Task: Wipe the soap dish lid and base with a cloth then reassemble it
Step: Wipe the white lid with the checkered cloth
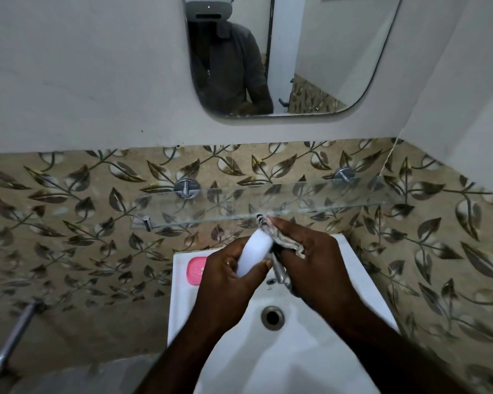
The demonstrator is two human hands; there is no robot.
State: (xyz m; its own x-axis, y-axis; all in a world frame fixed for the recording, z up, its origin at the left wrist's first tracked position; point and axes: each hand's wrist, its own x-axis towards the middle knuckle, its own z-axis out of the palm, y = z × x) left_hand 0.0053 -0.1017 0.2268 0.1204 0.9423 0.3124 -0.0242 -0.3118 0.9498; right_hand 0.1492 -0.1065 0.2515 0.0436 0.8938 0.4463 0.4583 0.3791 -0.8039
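Over the sink (310, 351), the left hand (225, 282) fingers grip the white lid (254, 255); the right hand (313, 260) fingers press the cloth (285, 241) on it. Wiping step; the base comes next.

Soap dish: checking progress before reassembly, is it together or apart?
Apart. The left hand holds one white piece against the cloth in the right hand; a pink piece lies on the sink.

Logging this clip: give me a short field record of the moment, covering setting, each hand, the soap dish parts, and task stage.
setting: white sink below a glass shelf and mirror
left hand: grips a white soap dish part; lid or base unclear
right hand: presses a patterned cloth against that part
other part: pink piece on the sink's back left ledge, partly hidden
tap: between the hands, mostly hidden
stage: wiping; dish not reassembled
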